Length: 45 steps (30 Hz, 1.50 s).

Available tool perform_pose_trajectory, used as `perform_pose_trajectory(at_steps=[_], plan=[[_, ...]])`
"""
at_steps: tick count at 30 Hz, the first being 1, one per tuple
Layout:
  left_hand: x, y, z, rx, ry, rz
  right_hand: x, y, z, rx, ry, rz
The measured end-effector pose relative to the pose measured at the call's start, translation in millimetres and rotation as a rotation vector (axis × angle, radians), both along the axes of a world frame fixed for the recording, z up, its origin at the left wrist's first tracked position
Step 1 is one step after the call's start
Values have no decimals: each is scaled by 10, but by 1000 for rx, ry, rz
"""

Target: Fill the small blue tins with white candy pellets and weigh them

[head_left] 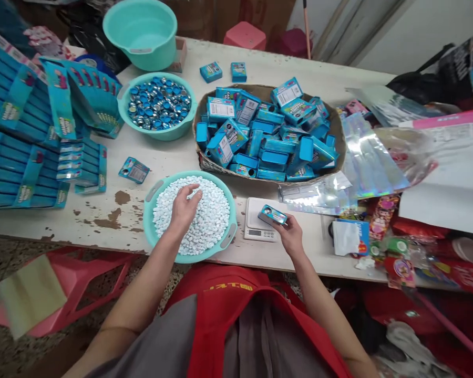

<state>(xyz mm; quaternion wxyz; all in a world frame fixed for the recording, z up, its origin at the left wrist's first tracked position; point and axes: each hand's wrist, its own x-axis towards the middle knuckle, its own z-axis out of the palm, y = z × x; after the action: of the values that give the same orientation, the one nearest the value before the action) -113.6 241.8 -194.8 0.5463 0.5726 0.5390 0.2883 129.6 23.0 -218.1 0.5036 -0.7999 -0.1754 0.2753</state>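
Note:
My left hand is over a mint-green basin filled with small white candies. Its thumb and forefinger are apart, and I see nothing held between them; the other fingers are partly hidden. In my right hand is a small blue tin, gripped at its right end, with a round hole showing in its top. The tin is above the white digital scale, tilted a little; whether it touches the scale I cannot tell.
Behind the scale stands a cardboard tray heaped with blue tins. A second green basin holds blue and silver caps, and a larger basin stands behind it. Blue display boxes fill the left; plastic film and packets cover the right.

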Motion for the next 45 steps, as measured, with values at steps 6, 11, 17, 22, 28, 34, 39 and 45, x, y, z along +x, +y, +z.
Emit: perform_pose_trajectory(at_steps=[6,11,17,22,28,34,39,45], plan=[[197,-62,82,-6,8,-57,14,-52,-161,49,69,31],[310,-52,113,0,5,-76,62,-418,-86,-23,27,-37],[467,-105,99,-4,-10,-118,116,-989,-151,-162,-6,-279],[720,-256,128,34,0,-272,67,-1118,-217,-165,11,-304],[1068,-419,242,134,81,-549,64,-1111,-240,-182,40,-289],[1422,-718,60,530,256,-1050,109,-932,-148,-154,-7,-278],[1402,-717,19,497,370,-1130,481,-209,267,-26,-375,-216],[171,46,472,511,283,-331,1290,732,871,-50,-1116,31]])
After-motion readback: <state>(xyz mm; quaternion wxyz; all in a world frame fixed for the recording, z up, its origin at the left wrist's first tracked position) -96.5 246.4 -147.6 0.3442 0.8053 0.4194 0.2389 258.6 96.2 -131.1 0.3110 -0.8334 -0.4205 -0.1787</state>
